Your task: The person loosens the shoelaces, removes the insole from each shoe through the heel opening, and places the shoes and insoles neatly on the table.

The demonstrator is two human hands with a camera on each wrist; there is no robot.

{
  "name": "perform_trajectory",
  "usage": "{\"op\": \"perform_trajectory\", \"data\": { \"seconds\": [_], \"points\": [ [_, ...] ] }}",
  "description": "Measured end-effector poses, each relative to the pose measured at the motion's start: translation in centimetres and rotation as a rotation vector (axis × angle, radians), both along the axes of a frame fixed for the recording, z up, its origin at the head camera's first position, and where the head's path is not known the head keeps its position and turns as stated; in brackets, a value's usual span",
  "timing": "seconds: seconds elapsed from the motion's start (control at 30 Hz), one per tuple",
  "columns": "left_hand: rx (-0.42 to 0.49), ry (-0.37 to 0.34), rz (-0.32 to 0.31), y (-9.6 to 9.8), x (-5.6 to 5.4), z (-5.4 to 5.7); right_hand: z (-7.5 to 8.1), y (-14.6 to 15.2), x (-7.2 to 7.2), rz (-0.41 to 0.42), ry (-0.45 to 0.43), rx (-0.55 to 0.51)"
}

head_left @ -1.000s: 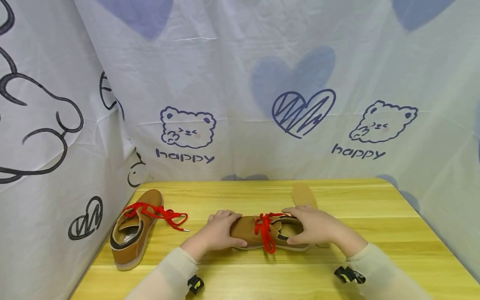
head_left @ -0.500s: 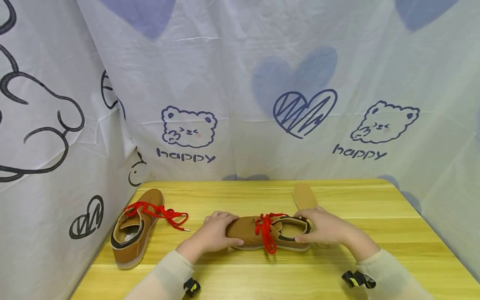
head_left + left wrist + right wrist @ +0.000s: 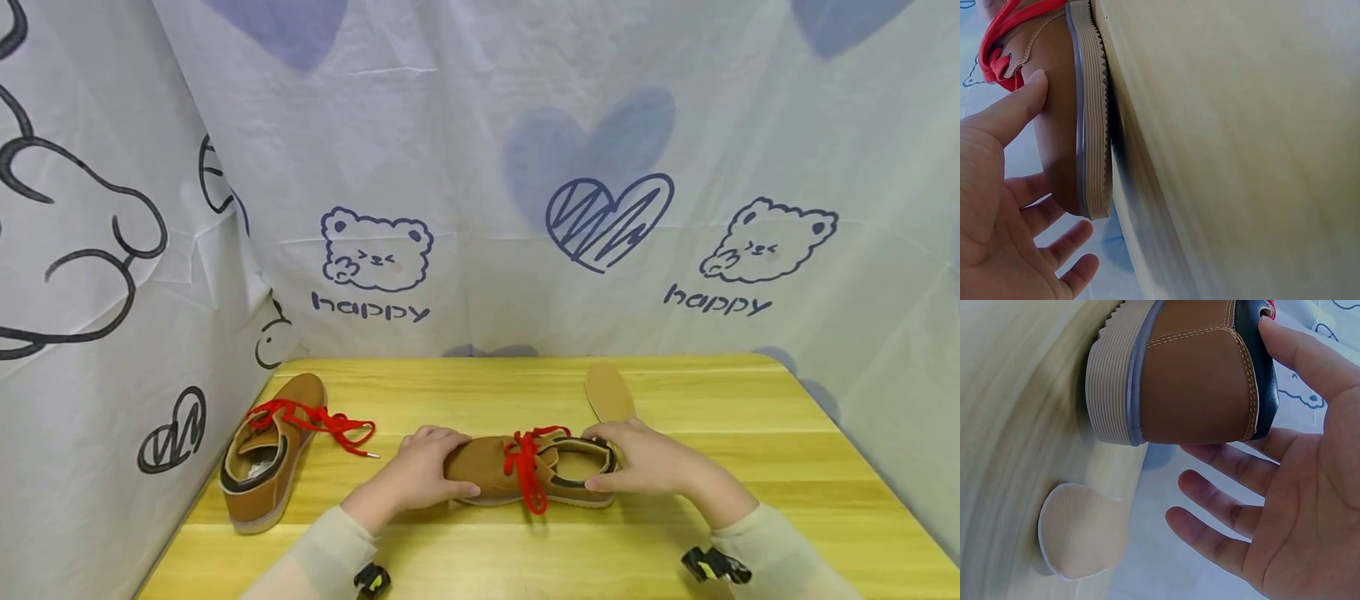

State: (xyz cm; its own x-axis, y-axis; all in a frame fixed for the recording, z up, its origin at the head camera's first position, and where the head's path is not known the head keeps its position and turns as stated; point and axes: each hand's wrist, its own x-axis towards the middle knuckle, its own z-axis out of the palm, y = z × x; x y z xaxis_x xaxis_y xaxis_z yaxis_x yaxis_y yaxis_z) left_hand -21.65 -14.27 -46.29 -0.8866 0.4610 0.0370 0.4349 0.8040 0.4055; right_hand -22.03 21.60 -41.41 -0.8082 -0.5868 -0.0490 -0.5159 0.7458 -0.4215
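A brown shoe point(image 3: 483, 467) with red laces tied in a bow point(image 3: 528, 467) lies crosswise on the table, toe to the left. My left hand point(image 3: 418, 471) holds its toe, the thumb on the near side and other fingers round the far side. In the left wrist view, that thumb presses the brown upper point(image 3: 1060, 125). At the heel, my right hand point(image 3: 651, 458) grips the dark padded collar between thumb and fingers; the right wrist view shows the heel point(image 3: 1194, 387) with the lower fingers spread apart behind it. A tan insole shows inside the shoe's opening point(image 3: 581, 465).
A second brown shoe point(image 3: 281, 487) stands at the table's left edge, its red laces point(image 3: 341, 425) loose and trailing right. Behind my right hand lies a loose tan insole point(image 3: 609, 392). White printed cloth point(image 3: 480, 167) hangs behind the wooden table point(image 3: 487, 558).
The shoe has shifted slightly left, with my left hand moving along at the toe. My right hand has drawn back from over the opening to the heel collar.
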Motion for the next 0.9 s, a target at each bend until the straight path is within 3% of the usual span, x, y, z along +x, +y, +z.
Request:
{"op": "perform_trajectory", "data": {
  "seconds": [0.3,0.9],
  "points": [
    [-0.006,0.006,-0.004,-0.27,0.41,0.1,0.44,-0.22,0.43,-0.01,-0.019,0.004],
    [0.0,0.011,-0.016,-0.28,0.61,0.23,0.42,0.5,-0.13,-0.013,-0.013,0.004]
  ]
}}
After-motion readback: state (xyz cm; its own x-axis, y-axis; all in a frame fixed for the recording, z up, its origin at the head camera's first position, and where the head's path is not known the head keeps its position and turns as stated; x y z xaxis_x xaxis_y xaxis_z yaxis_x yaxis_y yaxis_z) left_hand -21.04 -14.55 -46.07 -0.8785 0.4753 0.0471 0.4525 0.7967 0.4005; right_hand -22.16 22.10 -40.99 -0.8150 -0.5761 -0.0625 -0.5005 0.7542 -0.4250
